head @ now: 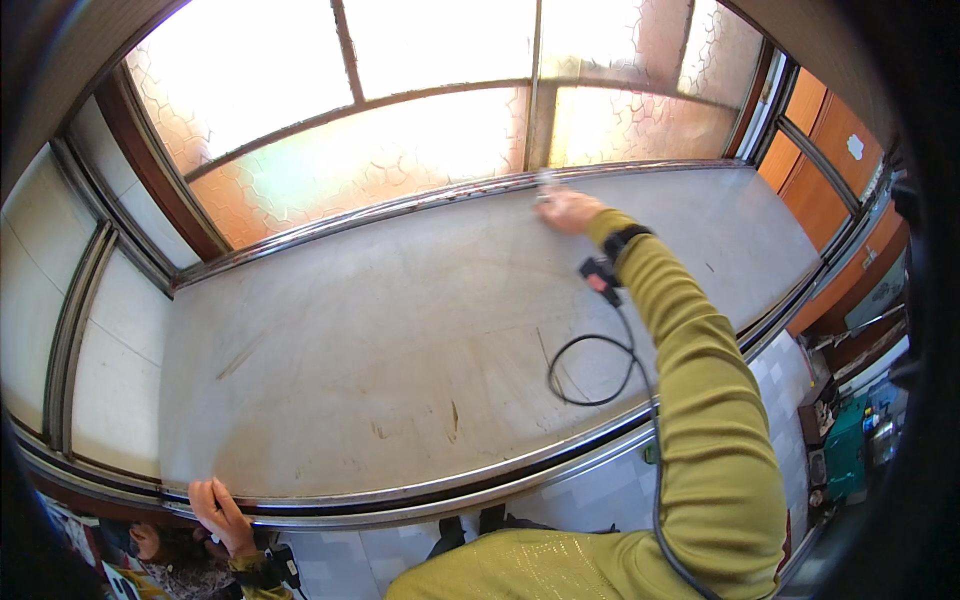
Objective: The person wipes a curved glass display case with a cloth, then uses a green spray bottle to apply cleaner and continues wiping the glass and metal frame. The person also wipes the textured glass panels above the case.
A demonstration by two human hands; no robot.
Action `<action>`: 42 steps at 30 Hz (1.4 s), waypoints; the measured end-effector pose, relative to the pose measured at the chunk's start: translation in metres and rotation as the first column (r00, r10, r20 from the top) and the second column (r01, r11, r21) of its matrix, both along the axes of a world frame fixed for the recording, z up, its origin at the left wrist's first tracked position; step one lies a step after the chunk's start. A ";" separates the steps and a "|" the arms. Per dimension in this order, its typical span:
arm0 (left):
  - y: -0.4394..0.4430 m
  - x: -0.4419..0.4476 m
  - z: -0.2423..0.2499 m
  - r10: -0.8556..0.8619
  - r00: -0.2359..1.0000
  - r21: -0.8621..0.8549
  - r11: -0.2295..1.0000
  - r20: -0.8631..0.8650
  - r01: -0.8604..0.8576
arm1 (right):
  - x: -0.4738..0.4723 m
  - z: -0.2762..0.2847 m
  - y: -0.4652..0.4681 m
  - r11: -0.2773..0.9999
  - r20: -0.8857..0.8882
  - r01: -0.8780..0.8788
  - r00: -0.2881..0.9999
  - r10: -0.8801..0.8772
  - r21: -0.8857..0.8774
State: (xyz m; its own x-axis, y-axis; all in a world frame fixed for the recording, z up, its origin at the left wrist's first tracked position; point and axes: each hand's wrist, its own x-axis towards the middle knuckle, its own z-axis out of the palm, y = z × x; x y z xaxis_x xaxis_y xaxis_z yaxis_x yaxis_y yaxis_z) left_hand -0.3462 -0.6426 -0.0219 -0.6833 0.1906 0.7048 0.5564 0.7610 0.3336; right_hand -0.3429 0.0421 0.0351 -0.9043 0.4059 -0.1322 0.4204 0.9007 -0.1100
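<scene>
My right hand (568, 208), blurred, reaches to the far side of a wide grey sill (337, 315), by the metal window track (420, 196). A small whitish thing (547, 178) shows at its fingertips; blur hides what it is. At the near left corner, my left hand (220, 516) grips the near metal rail (360, 501), fingertips over its top. A black strap (626, 240) circles my right wrist. From a black device (598, 280) below it, a black cable (592, 337) loops over the sill and runs down along my sleeve.
Textured glass panes (360, 157) stand behind the far track. White tiles (120, 390) line the left wall, crossed by a metal frame (79, 337). Brown smears (454, 420) mark the sill. At right are an orange wooden door (829, 165) and a green box (846, 450) on the floor side.
</scene>
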 end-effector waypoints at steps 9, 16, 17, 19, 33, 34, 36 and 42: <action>0.003 0.001 0.000 0.042 0.999 0.034 0.999 0.023 -0.042 | 0.053 -0.014 0.088 0.943 0.325 0.164 0.910 -0.258 0.290; 0.003 -0.001 0.000 0.015 1.000 0.003 1.000 0.000 -0.015 | -0.064 -0.001 -0.165 0.943 0.001 -0.330 0.944 0.330 -0.034; 0.004 -0.001 0.001 0.010 1.000 -0.004 1.000 0.001 -0.010 | -0.067 0.004 -0.213 0.895 -0.019 -0.440 0.898 0.440 -0.072; 0.006 0.001 0.002 0.003 1.000 0.013 1.000 -0.015 -0.003 | -0.047 0.008 -0.296 0.750 -0.070 -0.647 0.762 0.644 -0.142; 0.010 0.000 0.005 -0.021 0.999 -0.015 1.000 -0.032 0.021 | 0.273 -0.015 -0.037 0.976 0.174 0.044 0.981 -0.081 0.211; 0.011 0.000 0.004 -0.024 0.999 -0.016 1.000 -0.046 0.023 | 0.285 -0.023 -0.027 0.901 0.018 0.429 0.902 -0.431 0.070; 0.010 -0.001 0.004 -0.030 0.998 -0.016 0.999 -0.048 0.029 | 0.281 -0.032 -0.037 0.974 0.060 0.135 0.987 -0.149 0.183; 0.007 0.000 0.002 -0.022 0.999 0.010 1.000 0.041 0.021 | 0.160 -0.017 -0.255 0.888 -0.290 -0.460 0.850 0.440 0.000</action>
State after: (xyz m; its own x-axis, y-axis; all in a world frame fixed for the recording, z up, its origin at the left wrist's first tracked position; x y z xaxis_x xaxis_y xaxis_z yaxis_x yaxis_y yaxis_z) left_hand -0.3467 -0.6353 -0.0198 -0.7074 0.1985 0.6784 0.5582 0.7456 0.3639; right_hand -0.1834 -0.2131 0.0182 -0.9892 -0.0549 0.1360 -0.0851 0.9700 -0.2275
